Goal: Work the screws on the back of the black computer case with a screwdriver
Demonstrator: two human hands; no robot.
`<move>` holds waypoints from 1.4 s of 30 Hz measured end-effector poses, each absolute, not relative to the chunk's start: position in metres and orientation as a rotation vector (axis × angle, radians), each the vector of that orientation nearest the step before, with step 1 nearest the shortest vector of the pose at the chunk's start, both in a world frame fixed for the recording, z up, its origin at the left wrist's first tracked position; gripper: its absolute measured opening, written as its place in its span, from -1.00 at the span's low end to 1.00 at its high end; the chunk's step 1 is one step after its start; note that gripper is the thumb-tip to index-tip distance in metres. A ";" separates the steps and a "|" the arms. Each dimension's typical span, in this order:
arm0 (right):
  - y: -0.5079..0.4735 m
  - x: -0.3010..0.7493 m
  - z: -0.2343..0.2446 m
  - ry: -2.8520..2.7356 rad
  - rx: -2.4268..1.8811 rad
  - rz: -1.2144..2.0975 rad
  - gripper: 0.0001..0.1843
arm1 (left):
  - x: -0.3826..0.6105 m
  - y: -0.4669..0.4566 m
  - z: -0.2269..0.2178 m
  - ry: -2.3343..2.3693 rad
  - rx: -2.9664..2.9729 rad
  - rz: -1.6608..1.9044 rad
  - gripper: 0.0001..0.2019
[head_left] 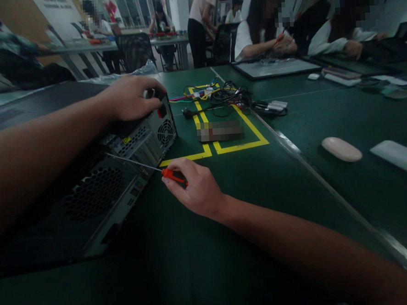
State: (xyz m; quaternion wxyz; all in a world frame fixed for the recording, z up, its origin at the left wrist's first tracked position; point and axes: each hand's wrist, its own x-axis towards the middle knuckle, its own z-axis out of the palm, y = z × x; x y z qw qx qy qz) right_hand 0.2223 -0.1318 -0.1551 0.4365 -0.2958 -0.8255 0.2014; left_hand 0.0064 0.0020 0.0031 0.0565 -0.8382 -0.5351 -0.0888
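A black computer case point(99, 195) lies at the left with its rear panel of metal slots and vent holes facing me. My left hand point(136, 97) grips its top rear edge, fingers curled over near the power socket. In my right hand point(197, 187) is a screwdriver point(172, 174) with a red handle, pinched between thumb and fingers. Its long thin shaft points left, and the tip meets the rear panel near the expansion slots. Whether a screw sits under the tip is too dark to tell.
Beyond the case lies a tangle of cables point(232, 95) by yellow tape point(242, 147) marked on the green table point(260, 181). A blurred-out object point(221, 131) rests within the tape. At the right are a computer mouse point(341, 149) and a white bar point(400, 159). Several people work at tables behind.
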 end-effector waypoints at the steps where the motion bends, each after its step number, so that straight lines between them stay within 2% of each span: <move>1: -0.132 0.222 -0.155 -2.051 -0.731 0.496 -0.84 | 0.007 0.002 0.003 -1.626 -2.542 -0.269 -0.27; 24: -0.136 0.223 -0.152 -1.995 -0.745 0.528 -0.69 | 0.008 0.003 0.004 -1.658 -2.541 -0.267 -0.25; 42: -0.138 0.223 -0.148 -1.987 -0.748 0.553 -0.65 | 0.007 0.004 0.003 -1.676 -2.540 -0.294 -0.22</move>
